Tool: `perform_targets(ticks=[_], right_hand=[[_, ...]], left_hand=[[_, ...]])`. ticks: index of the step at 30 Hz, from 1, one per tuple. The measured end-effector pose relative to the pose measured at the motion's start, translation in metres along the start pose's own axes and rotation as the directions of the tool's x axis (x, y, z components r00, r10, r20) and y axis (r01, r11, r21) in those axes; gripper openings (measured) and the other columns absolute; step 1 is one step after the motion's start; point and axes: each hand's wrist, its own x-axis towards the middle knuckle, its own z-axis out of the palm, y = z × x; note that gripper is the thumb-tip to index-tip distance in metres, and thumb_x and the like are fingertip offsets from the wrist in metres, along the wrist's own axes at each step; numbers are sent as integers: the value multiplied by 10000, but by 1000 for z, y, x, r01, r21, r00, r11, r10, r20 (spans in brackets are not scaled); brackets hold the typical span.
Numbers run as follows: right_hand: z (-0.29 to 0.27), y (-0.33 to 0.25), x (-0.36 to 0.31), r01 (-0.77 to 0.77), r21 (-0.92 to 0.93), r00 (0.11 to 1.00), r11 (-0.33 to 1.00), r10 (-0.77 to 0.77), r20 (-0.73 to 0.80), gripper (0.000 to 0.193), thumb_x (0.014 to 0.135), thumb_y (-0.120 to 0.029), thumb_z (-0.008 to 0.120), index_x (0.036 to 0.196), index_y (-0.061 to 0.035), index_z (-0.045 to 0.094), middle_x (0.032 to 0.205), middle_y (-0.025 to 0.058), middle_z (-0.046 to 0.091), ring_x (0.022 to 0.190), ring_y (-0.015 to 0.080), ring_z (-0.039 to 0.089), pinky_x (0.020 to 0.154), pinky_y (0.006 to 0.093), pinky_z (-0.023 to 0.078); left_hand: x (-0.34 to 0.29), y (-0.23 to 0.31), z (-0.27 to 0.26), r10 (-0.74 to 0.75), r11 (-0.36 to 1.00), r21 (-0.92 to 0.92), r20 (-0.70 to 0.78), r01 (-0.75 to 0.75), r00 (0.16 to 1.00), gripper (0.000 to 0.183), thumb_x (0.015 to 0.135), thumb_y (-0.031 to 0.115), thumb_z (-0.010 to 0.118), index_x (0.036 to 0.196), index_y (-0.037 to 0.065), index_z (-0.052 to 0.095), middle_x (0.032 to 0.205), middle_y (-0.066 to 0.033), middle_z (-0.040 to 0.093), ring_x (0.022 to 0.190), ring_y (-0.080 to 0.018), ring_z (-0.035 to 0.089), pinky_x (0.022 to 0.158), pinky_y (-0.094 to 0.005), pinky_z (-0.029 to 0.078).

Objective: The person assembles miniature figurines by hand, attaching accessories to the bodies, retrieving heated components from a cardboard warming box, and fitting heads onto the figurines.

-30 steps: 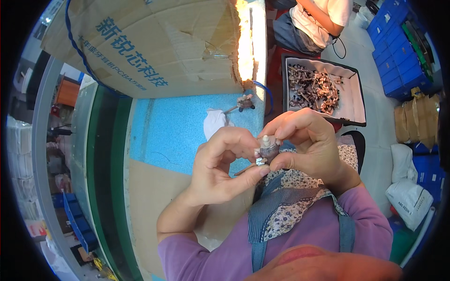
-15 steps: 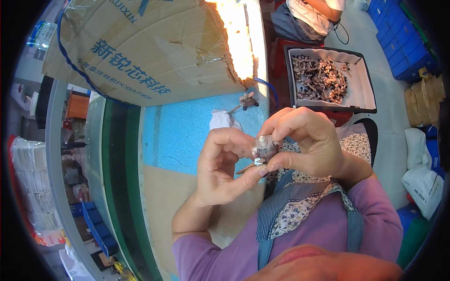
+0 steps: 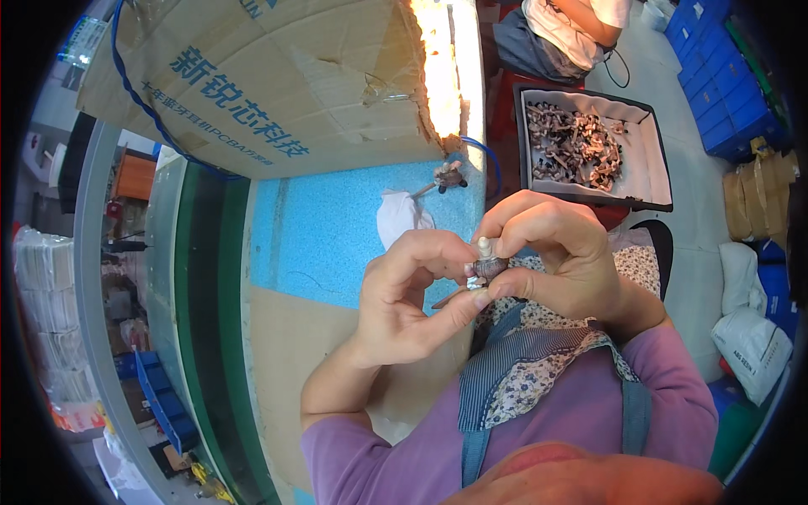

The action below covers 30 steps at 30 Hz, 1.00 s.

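Observation:
In front of my chest, a small painted figurine (image 3: 488, 268) with a pale knob on top and a dark brown middle is pinched between my fingertips. My left hand (image 3: 408, 299) grips its lower left side with thumb and fingers. On the other side, my right hand (image 3: 568, 257) closes on its top and right edge. A thin brown piece sticks out below, near my left thumb; fingers partly hide the figurine. Beyond my hands, a similar figurine (image 3: 450, 175) with a stick-like part lies on the blue mat (image 3: 311, 227), beside a crumpled white cloth (image 3: 399, 220).
A large cardboard box (image 3: 295, 93) stands at the back of the table, a bright light at its torn edge. To the right, a black-rimmed tray (image 3: 661, 164) holds many small figurine parts. A seated person (image 3: 555, 38) is behind it. Blue crates (image 3: 715, 76) line the far right.
The whole view has shifted slightly. Both hands keep their pinch on the figurine, which looks slightly turned between the fingers.

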Motion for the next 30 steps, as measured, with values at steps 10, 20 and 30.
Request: perform_targets(ticks=[10, 20, 30], right_hand=[[-4, 1, -1, 45, -84, 998, 995, -42, 41, 296, 759, -5, 751, 976, -9, 551, 988, 89, 575, 807, 112, 554, 714, 259, 491], [8, -2, 0, 44, -42, 975, 998, -52, -216, 466, 724, 31, 756, 1126, -2, 524, 1072, 97, 580, 896, 125, 584, 756, 276, 490], [10, 0, 6, 143, -292, 965, 946, -198, -171, 477, 674, -55, 801, 1088, -4, 569, 986, 116, 606, 868, 226, 585, 756, 312, 489]], left_hand=[[-2, -5, -1, 35, 989, 141, -3, -34, 999, 419, 781, -64, 693, 1145, -20, 489, 1016, -118, 601, 917, -155, 610, 793, -271, 501], [6, -15, 18, -12, 997, -76, -114, 3, 993, 711, 747, -39, 735, 1309, 61, 310, 1158, -138, 528, 1097, -239, 553, 942, -369, 438], [0, -24, 12, -205, 888, -438, -99, 142, 974, 549, 790, 56, 737, 1222, 70, 398, 1100, -98, 566, 1028, -231, 591, 892, -367, 509]])
